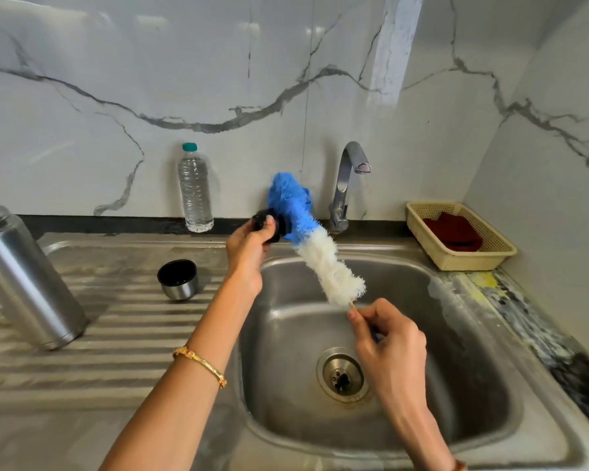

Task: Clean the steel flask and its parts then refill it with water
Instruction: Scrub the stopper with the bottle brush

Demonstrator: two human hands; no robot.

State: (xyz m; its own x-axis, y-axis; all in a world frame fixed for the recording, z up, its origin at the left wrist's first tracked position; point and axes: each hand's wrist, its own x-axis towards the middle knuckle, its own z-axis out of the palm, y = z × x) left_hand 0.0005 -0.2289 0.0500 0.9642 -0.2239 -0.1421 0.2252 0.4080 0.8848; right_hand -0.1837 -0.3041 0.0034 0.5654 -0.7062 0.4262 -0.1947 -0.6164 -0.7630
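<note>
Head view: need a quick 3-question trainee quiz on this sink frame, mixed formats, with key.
1. True or false: the left hand holds the black stopper against the bottle brush.
2. Where does the cup lid sit? A) in the sink basin B) on the drainboard C) in the beige basket
3. Fill in: the right hand pinches the brush by its ____.

Key
1. True.
2. B: mouth up on the drainboard, right of the steel flask.
3. Handle, over the sink basin; no water shows at the tap.
</note>
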